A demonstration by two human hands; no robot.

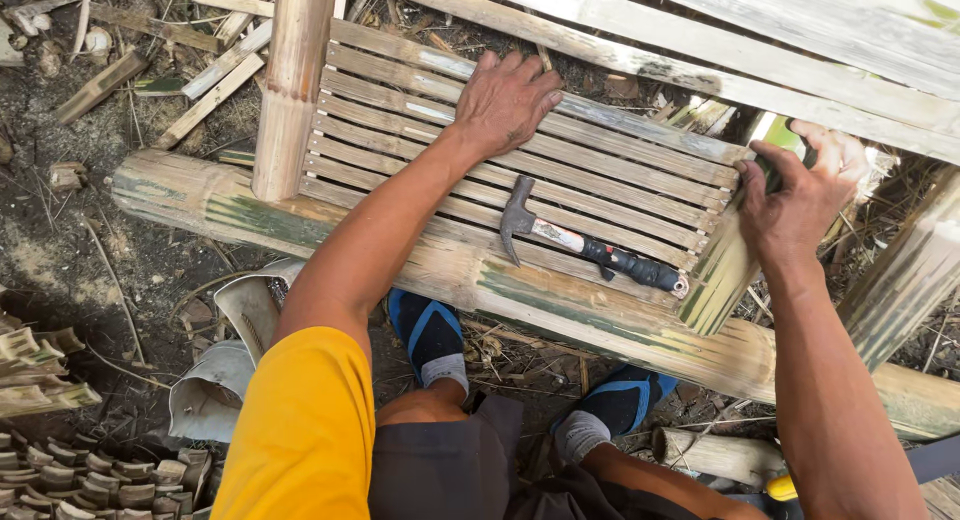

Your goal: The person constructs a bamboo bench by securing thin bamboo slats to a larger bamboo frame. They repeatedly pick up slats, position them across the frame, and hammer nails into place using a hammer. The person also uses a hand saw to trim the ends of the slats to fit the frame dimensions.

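My left hand [506, 98] lies flat, fingers spread, on a panel of bamboo slats [400, 120]. My right hand [800, 195] grips a short upright bamboo post [722, 275] at the panel's right edge. A claw hammer [585, 245] with a black grip lies loose on the slats between the two hands, its head towards the left. The panel rests on a thick bamboo pole [300, 225] that runs across the view.
An upright bamboo post [290, 80] stands at the panel's left end. Long split bamboo boards [720, 70] cross the top right. Bamboo offcuts [60, 470] are piled at the lower left, scraps litter the dirt. My feet in blue shoes [430, 335] are under the pole.
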